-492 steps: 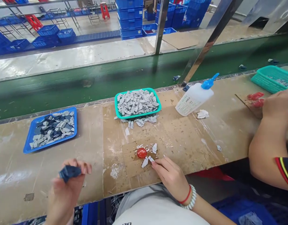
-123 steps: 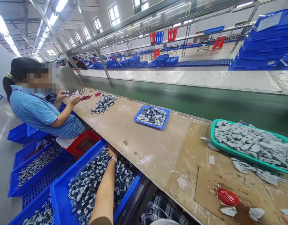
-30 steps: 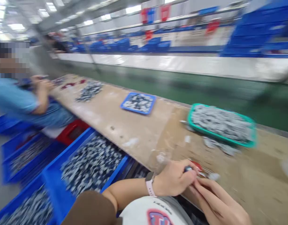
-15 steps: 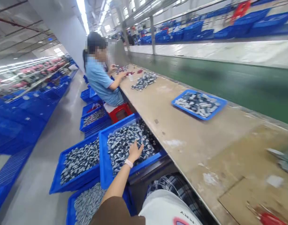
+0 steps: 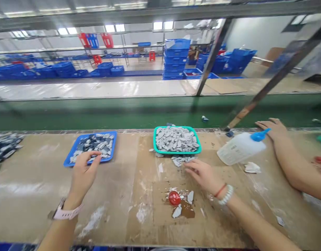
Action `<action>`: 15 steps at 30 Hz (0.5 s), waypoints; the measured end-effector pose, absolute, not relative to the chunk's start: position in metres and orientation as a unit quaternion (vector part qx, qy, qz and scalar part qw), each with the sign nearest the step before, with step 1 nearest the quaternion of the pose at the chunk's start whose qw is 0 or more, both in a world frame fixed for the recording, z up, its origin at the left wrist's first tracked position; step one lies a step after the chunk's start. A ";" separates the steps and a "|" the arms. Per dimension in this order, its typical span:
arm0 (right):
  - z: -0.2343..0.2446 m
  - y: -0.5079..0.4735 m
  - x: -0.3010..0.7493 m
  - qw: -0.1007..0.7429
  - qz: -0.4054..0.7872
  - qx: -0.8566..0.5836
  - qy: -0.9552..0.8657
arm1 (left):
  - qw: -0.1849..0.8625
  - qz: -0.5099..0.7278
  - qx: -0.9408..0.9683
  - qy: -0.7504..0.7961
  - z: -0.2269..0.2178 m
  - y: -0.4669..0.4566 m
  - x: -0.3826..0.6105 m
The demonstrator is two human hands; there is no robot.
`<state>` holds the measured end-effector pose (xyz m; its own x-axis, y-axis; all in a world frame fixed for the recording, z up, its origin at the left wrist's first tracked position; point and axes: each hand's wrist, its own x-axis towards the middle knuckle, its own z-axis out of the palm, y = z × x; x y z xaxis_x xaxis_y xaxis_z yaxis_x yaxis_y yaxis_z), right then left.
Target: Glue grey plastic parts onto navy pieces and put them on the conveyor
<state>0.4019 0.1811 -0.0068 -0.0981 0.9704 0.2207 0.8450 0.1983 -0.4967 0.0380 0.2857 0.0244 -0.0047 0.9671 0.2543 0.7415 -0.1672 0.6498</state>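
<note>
Unclenched, thumb and fingers parted, the left hand (image 5: 82,177) is over the near edge of a blue tray (image 5: 114,144), whose dark and gray pieces (image 5: 104,143) lie just beyond the fingertips. Rightward, a green tray (image 5: 176,152) is heaped with light gray parts (image 5: 176,138). Nearer sits a red disc (image 5: 174,198) with two gray pieces beside it. Right hand (image 5: 206,176) fingertips reach the loose parts (image 5: 178,160) at the green tray's near side; whether they grasp one, I cannot tell. Farther right, a white bottle (image 5: 237,149) leans over.
</note>
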 end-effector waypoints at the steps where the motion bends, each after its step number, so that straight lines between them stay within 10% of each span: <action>1: -0.010 0.190 0.399 0.248 0.101 -0.623 -0.735 | 0.165 0.329 0.718 0.591 0.025 0.304 0.054; 15: -0.031 0.223 0.379 0.275 -0.063 -0.608 -0.742 | 0.164 0.089 0.942 0.278 -0.006 0.507 0.247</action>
